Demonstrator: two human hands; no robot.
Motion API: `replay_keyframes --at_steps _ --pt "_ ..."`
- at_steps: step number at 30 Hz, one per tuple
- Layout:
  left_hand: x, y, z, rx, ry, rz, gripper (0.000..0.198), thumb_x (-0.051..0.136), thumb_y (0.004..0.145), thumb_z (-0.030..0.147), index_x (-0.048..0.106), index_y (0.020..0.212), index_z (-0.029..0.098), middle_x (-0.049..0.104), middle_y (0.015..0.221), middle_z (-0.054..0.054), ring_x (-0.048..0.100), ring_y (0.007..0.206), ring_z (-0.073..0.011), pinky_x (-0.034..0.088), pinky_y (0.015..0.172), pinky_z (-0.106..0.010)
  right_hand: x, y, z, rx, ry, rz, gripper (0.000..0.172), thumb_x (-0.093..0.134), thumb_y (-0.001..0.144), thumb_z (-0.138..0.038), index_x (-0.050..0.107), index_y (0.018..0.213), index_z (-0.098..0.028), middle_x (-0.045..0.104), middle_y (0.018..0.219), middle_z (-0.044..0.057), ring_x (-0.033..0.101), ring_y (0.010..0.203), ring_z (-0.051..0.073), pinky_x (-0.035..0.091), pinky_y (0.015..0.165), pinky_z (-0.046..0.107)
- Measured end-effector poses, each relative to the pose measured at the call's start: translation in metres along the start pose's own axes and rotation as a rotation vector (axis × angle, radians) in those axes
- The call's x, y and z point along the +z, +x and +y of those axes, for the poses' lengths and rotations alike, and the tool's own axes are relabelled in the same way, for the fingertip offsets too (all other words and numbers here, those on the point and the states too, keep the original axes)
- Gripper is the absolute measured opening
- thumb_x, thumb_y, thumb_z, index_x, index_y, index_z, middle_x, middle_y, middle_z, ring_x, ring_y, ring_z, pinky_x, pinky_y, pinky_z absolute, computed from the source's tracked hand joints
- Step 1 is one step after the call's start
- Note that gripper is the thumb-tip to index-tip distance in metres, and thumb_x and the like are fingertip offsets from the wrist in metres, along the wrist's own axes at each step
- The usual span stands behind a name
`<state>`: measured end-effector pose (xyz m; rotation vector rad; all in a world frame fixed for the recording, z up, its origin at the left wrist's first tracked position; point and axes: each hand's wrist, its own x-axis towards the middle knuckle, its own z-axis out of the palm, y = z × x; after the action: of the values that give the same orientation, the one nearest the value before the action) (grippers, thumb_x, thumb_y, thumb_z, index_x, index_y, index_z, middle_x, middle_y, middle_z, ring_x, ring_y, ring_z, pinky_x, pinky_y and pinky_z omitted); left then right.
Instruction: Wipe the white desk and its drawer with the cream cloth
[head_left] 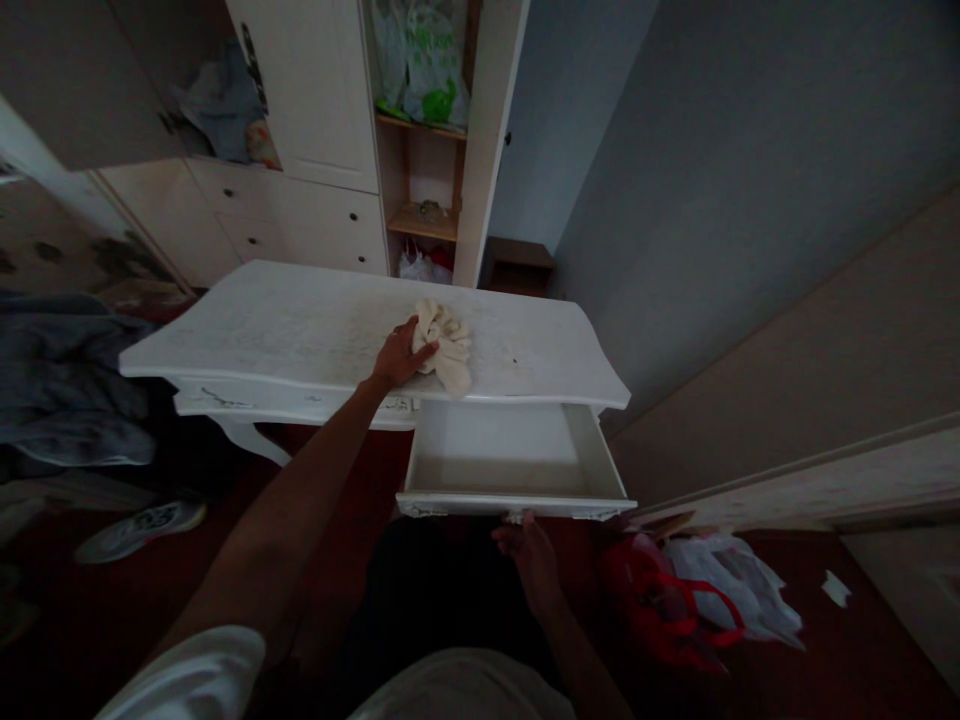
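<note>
My left hand (pixel 399 352) reaches out over a white dresser table (pixel 285 325) and grips a crumpled cream cloth (pixel 448 345) lying on its top. Below the top, at the right, a white drawer (pixel 517 500) stands pulled out, and its inside looks bare. My right hand (pixel 529 555) is under the drawer's front edge, close to a small knob (pixel 514 517). That hand's fingers are in shadow, so their state does not show.
A white wardrobe (pixel 315 90) with open shelves and plastic bags (pixel 424 60) stands behind the table. Clothes (pixel 67 380) are heaped at the left, with a shoe (pixel 139 528) on the red floor. Red and white bags (pixel 690 595) lie at the right by the grey wall.
</note>
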<state>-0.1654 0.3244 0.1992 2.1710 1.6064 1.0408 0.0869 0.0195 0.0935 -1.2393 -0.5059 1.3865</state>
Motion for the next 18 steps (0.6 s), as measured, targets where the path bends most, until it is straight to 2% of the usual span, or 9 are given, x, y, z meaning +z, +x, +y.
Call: replay_keyframes --at_steps 8,14,18 --pt "0.002 0.001 -0.005 -0.061 -0.080 0.014 0.079 0.057 0.083 0.059 0.038 0.144 0.012 0.052 0.140 -0.018 0.050 0.127 -0.0296 0.039 0.108 -0.044 0.014 0.044 -0.013 -0.035 -0.031 -0.050 0.054 0.070 0.069 -0.070 0.068 0.080 -0.017 0.076 0.073 0.007 0.065 0.062 0.018 0.044 0.060 0.030" --pt "0.002 -0.001 -0.005 -0.101 -0.104 0.028 0.077 0.061 0.082 0.056 0.042 0.143 0.014 0.053 0.138 -0.017 0.053 0.125 -0.0294 0.042 0.107 -0.043 0.026 0.083 -0.020 -0.063 -0.012 -0.029 0.055 0.073 0.065 -0.070 0.066 0.080 -0.017 0.076 0.070 0.006 0.066 0.061 0.017 0.047 0.061 0.029" --pt "0.002 -0.001 -0.005 -0.102 -0.127 0.038 0.075 0.063 0.081 0.054 0.043 0.143 0.016 0.054 0.138 -0.015 0.054 0.125 -0.0277 0.041 0.107 -0.041 0.035 0.110 -0.025 -0.083 0.007 -0.023 0.056 0.074 0.062 -0.071 0.066 0.080 -0.018 0.076 0.069 0.005 0.063 0.055 0.014 0.046 0.056 0.025"
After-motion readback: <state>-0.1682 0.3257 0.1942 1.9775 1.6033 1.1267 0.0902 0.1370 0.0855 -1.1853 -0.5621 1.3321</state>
